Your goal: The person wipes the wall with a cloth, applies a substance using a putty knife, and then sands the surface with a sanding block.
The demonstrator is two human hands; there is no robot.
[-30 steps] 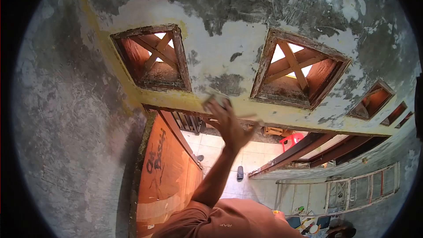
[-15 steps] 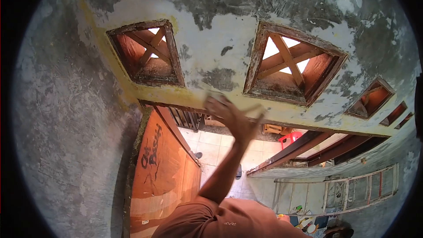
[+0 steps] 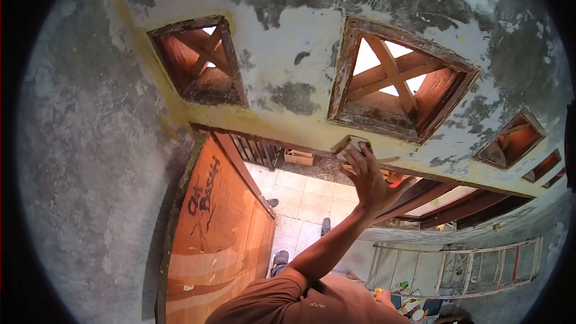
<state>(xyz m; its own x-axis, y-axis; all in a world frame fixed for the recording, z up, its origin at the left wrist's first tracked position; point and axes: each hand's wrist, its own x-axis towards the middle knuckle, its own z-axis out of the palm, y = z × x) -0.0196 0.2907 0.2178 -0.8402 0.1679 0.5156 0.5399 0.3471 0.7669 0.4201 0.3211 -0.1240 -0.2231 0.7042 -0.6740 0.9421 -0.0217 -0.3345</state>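
My left hand [image 3: 367,174] is raised to the wall, its back toward me and thumb out to the right. Its fingers grip a small pale block that looks like a sanding block [image 3: 349,144]. The block is at the yellowish strip [image 3: 288,129] of wall, below the larger framed opening [image 3: 393,75] with crossed wooden slats. Low down beside my brown shirt, my right hand [image 3: 384,297] is partly visible, closed around something small and yellow [image 3: 378,291]. My shirt hides most of that arm.
An orange wooden door [image 3: 222,222] with black writing stands ajar at left. A ladder [image 3: 468,270] lies at lower right, near various items on the floor. Smaller slatted openings [image 3: 210,63] pierce the patchy wall. A wooden box [image 3: 299,156] sits beyond the doorway.
My left hand has moved right and slightly down along the yellowish strip with the block. My view has shifted a little, and the yellow thing in my right hand shows more plainly.
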